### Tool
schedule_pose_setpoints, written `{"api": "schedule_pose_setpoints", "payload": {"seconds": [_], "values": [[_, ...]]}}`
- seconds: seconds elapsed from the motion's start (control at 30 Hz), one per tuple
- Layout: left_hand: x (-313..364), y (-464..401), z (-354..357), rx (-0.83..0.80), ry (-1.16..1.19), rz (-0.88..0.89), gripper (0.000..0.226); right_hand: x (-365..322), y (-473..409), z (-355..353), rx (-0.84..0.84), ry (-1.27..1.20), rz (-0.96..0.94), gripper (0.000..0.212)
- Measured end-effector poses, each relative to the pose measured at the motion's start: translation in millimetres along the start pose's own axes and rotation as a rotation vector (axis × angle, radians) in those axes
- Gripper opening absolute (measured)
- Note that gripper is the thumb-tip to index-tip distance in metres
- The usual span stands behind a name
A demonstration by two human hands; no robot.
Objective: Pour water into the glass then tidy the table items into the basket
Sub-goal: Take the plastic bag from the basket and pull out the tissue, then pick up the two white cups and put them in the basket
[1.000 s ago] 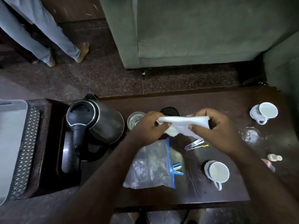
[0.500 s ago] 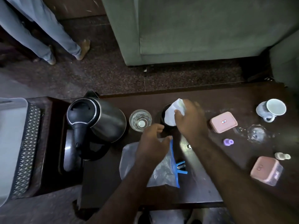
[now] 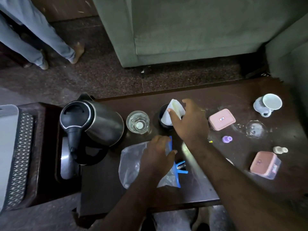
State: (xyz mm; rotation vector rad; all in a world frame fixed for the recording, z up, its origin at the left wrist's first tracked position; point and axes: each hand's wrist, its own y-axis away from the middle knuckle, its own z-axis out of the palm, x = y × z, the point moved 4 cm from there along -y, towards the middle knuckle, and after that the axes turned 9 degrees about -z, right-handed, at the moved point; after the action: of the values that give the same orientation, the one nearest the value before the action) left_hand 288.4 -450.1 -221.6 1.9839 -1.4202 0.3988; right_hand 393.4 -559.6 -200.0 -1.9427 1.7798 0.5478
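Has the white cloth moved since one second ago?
Yes. The white cloth was stretched between both hands in front of the black cup; it now sits tucked into that cup, right of the glass, with the right hand over it.

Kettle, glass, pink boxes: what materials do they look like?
Kettle: brushed steel body, judging by its soft grey sheen; lid and handle look like matte black plastic. Glass: clear glass or hard plastic, see-through with a bright rim; cannot tell which. Pink boxes: likely plastic, matte pink lids; the nearer one shows a translucent wall.
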Motion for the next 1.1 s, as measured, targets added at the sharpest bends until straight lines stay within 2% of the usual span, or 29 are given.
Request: {"api": "schedule_pose_setpoints", "payload": {"seconds": [0.13,0.27,0.4,0.53,0.67,0.77,0.93,1.1], "values": [[18.5,4.4,10.5,-0.011,-0.078,0.108,0.040,12.8,19.6,-15.5,0.078,0.101,-0.076,0.055],[33.2,2.9,18.8,-0.035,-0.175,0.202,0.035,44.1,47.6,-28.2,0.010,0.247,-0.070,0.068],[47.1,3.8,29.7,-0.043,-0.305,0.226,0.067,81.9,76.7,-40.0,-0.089,0.415,-0.059,0.082],[70.8,14.0,49.0,-0.009,-0.377,0.305,0.091,120.9,101.6,-60.3,-0.071,0.494,0.009,0.088],[87.8,26.6,71.7,0.076,-0.392,0.308,0.105,150.9,122.8,-76.3,-0.043,0.524,0.109,0.089],[95.2,35.0,89.7,0.099,-0.380,0.303,0.111,164.2,132.6,-80.4,-0.038,0.532,0.108,0.087],[110.1,55.6,128.5,-0.045,-0.376,0.296,0.109,182.2,138.5,-91.4,-0.009,0.529,0.153,0.085],[121.5,62.2,163.1,-0.235,-0.463,0.134,0.099,206.0,116.1,-118.4,-0.033,0.531,0.153,0.085]]}}
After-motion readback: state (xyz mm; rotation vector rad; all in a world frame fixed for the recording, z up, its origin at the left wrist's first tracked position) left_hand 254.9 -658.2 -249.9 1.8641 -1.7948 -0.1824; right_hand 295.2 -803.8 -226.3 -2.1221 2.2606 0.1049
